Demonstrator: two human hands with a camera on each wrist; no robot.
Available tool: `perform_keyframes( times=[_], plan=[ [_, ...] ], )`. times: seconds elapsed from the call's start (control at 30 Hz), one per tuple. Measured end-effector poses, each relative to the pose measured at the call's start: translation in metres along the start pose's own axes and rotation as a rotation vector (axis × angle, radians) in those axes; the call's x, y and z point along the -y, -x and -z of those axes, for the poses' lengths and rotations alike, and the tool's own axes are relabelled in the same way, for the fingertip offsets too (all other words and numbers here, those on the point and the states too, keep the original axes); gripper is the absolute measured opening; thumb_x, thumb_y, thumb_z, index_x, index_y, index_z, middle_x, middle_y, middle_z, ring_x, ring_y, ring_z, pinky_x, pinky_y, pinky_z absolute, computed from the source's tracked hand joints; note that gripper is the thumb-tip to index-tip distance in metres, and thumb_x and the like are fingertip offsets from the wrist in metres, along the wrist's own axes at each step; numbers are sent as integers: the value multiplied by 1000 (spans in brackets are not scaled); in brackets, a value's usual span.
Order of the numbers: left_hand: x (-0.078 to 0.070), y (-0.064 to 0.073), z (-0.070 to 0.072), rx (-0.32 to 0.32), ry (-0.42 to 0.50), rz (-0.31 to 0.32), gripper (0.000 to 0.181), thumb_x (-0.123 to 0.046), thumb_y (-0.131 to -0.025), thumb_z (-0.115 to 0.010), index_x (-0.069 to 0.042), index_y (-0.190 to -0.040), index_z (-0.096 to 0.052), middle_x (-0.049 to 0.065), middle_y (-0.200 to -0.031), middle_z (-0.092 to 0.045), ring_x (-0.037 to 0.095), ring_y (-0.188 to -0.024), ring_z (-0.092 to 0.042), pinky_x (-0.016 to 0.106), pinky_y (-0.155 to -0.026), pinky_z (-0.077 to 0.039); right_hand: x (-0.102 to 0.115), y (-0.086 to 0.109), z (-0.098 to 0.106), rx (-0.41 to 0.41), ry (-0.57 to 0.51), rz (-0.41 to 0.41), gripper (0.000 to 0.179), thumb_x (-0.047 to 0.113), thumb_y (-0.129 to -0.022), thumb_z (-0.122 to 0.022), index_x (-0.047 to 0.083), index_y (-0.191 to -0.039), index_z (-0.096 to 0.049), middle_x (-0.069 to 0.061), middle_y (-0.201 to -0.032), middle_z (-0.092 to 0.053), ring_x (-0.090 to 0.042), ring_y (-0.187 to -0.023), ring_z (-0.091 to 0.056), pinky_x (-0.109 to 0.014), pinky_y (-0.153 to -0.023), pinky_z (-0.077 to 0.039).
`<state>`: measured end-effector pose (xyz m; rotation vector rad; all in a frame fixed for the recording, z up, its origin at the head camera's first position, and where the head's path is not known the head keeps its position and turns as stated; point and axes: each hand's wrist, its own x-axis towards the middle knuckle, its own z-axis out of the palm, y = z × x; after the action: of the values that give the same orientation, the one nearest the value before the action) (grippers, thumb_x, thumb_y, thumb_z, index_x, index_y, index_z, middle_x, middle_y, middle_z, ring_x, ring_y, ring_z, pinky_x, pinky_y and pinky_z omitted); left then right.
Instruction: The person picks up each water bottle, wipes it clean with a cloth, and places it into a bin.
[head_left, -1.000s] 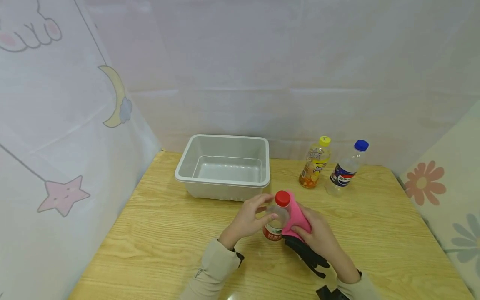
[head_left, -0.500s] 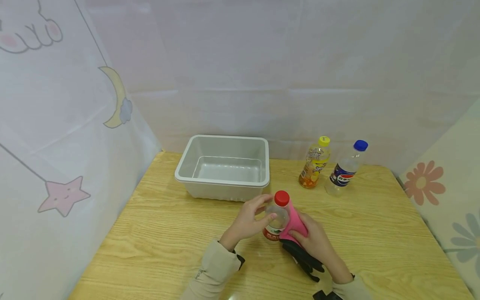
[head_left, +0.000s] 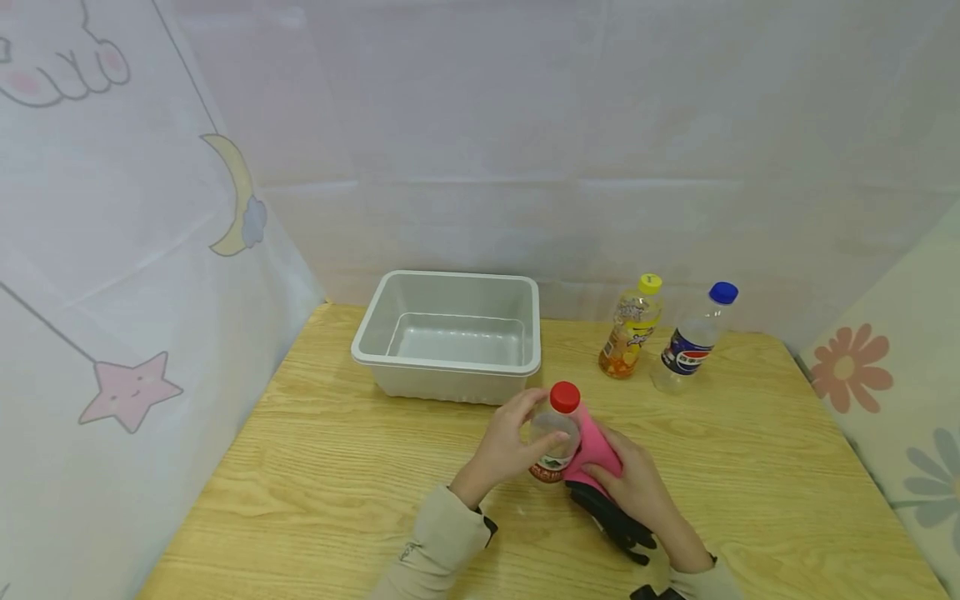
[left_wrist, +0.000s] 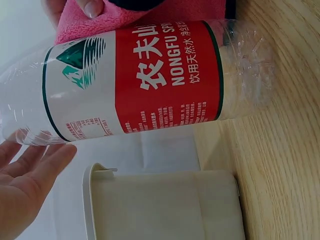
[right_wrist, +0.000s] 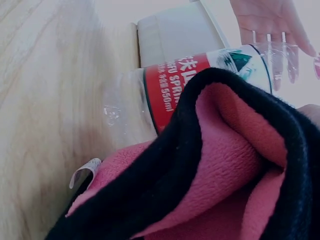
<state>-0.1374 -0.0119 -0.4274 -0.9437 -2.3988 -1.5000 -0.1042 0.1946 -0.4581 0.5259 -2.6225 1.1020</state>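
A clear plastic water bottle with a red cap stands upright on the table in the head view. Its red and white label faces the left wrist camera. My left hand holds the bottle's upper part from the left, thumb across the near side and fingers behind. On the bottle's right side, my right hand grips a pink cloth with black edging and presses it against the bottle. Loose folds of that cloth hang toward me and fill much of the right wrist view, hiding part of the bottle.
A pale grey plastic tub stands behind the left hand. At the back right are a yellow-capped drink bottle and a blue-capped cola bottle. All rest on a wooden table, with a white curtain behind it.
My left hand has moved slightly right, its thumb now farther across the bottle. The right hand and cloth have shifted only a little; the other bottles and tub have stayed put.
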Motion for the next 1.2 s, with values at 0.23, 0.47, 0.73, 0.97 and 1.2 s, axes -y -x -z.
perform_keyframes(
  times=[0.23,0.47,0.73,0.97,1.2],
  plan=[
    [-4,0,5,22,-74,11,52,-30,-84,-66,-5,-128,-49,8,-123,-46,19,-101,-50,33,-84,-46,5,0,12,3,9,-19,58,0,-71,-75,-6,-123,-51,-21,-110,-61,-32,-96,-60,-47,-77,-50],
    [-5,-1,7,32,-39,12,53,-25,-84,-67,-4,-129,-48,8,-118,-49,19,-103,-50,28,-85,-47,9,0,21,-24,38,16,61,-1,-70,-76,-6,-124,-50,-19,-108,-61,-29,-93,-60,-46,-74,-51],
    [-7,-3,8,54,1,55,52,-22,-84,-67,-1,-127,-45,10,-114,-53,20,-106,-51,34,-85,-48,14,-1,29,-80,67,68,63,-1,-67,-77,-5,-124,-51,-19,-109,-62,-28,-92,-60,-45,-71,-51],
    [-7,-2,10,72,7,64,47,-21,-85,-66,0,-122,-48,12,-116,-55,21,-108,-51,36,-86,-48,21,-2,34,-70,65,50,64,-1,-68,-77,-3,-126,-50,-18,-110,-61,-27,-92,-60,-45,-71,-51],
    [-2,-1,10,55,-4,5,45,-20,-84,-67,0,-121,-51,12,-117,-54,24,-106,-53,33,-84,-49,26,-5,39,-84,77,86,66,-2,-66,-78,-3,-126,-49,-19,-110,-61,-28,-91,-60,-45,-70,-52]
  ],
)
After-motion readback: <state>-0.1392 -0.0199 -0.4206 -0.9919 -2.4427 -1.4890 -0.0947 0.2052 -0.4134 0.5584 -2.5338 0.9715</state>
